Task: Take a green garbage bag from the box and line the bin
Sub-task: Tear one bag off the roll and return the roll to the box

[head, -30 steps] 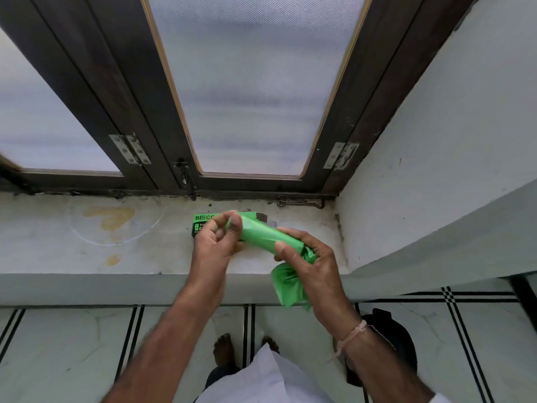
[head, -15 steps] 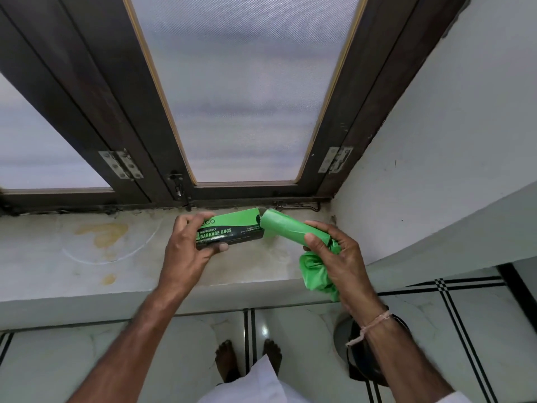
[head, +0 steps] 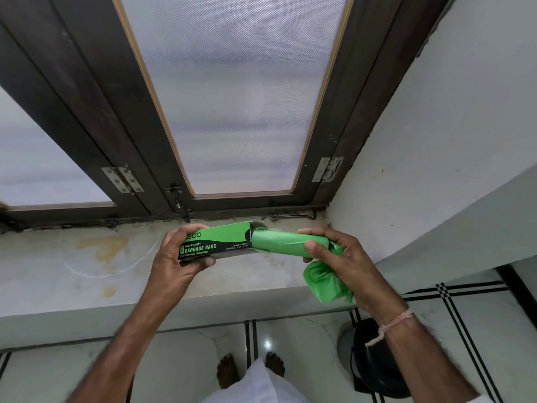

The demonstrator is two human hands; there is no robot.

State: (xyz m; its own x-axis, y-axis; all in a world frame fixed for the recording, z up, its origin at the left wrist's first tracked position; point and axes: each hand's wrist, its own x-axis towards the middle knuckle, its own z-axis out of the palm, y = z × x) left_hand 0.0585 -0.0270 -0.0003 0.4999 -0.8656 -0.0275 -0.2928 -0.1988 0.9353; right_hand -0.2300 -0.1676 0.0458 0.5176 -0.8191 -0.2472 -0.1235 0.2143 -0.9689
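My left hand (head: pixel 174 257) grips the green and black garbage bag box (head: pixel 220 242), held level above the window sill. Its right end is open. My right hand (head: pixel 334 254) grips the green roll of bags (head: pixel 279 242), whose left end sits at the box's open mouth. A loose crumpled green bag (head: pixel 325 282) hangs down from my right palm. The dark bin (head: pixel 369 359) stands on the floor at the lower right, partly hidden behind my right forearm.
The stained marble sill (head: pixel 87 271) runs across the view below a dark-framed frosted window (head: pixel 232 97). A white wall (head: pixel 436 155) closes the right side. Tiled floor (head: pixel 180 370) with black lines and my bare feet (head: pixel 250 367) lie below.
My left hand left the roll, picked the box up off the sill and now holds it level. My right hand brought the roll's end to the box's open mouth.
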